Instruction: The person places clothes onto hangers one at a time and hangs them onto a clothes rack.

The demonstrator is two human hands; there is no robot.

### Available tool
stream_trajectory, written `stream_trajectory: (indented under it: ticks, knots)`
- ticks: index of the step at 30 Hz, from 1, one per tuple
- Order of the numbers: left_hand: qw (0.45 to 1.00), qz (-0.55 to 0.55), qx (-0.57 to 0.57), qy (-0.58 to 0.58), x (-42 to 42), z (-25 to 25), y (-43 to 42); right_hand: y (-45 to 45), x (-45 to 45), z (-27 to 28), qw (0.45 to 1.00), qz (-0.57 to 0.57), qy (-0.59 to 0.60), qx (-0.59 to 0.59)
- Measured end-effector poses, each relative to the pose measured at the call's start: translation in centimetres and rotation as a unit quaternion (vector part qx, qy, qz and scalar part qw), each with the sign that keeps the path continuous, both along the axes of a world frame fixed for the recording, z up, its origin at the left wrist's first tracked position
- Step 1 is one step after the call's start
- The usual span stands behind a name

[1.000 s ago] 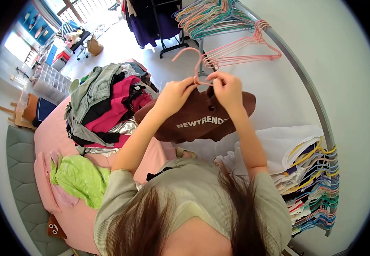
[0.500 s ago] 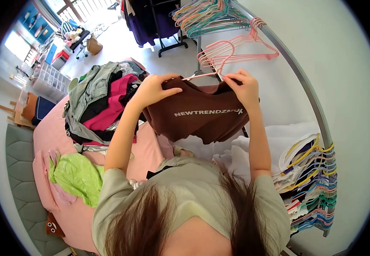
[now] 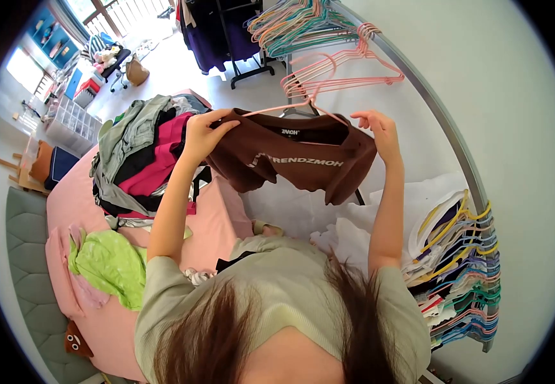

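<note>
A brown shirt (image 3: 303,163) with white lettering hangs spread in front of me, its neckline around a pink hanger (image 3: 277,110). The hanger's hook sticks up above the collar, in front of other pink hangers. My left hand (image 3: 210,131) pinches the shirt's shoulder at the left end of the hanger. Beside the other shoulder is my right hand (image 3: 380,131), fingers bent near the fabric; whether it grips the cloth is unclear.
A curved metal rail (image 3: 444,115) carries empty pink hangers (image 3: 354,82), multicoloured hangers (image 3: 296,29) and hung clothes (image 3: 444,256). Piled clothes (image 3: 140,153) and a green garment (image 3: 108,265) lie on the pink bed (image 3: 213,224). Behind stands a black rack (image 3: 252,73).
The shirt has opened out along the hanger, and its collar now shows. My hands have moved apart, left hand leftward, right hand rightward. The view has shifted slightly.
</note>
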State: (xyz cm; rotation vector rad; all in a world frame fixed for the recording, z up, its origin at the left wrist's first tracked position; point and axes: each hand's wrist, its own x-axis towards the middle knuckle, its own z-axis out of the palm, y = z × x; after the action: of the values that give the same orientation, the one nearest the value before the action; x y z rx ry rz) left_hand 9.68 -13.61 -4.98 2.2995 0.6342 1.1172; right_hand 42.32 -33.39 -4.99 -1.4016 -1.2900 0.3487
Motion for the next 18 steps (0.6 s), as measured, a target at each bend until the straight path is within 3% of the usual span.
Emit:
stream_trajectory:
  ticks: [1, 4, 5, 14, 18]
  knots:
    - [1.0, 0.002, -0.019, -0.009, -0.1, -0.1, -0.1, -0.6, 0.7, -0.3, 0.999, 0.023, 0.019, -0.045]
    - [0.998, 0.006, -0.066, -0.017, -0.4, 0.1, -0.1, -1.6, -0.1, -0.5, 0.998, -0.028, -0.047, -0.018]
    - [0.997, 0.005, -0.074, -0.023, -0.4, 0.1, -0.2, -1.8, -0.6, 0.0, 0.992, -0.042, -0.115, -0.006]
    - [0.985, -0.032, -0.167, -0.032, -1.4, 1.0, -1.4, -1.5, 1.5, -1.8, 0.998, -0.063, -0.025, 0.01]
    - [0.977, -0.039, -0.202, -0.054, -1.2, 0.7, -1.1, -2.3, 1.3, -0.5, 0.997, -0.037, -0.065, -0.01]
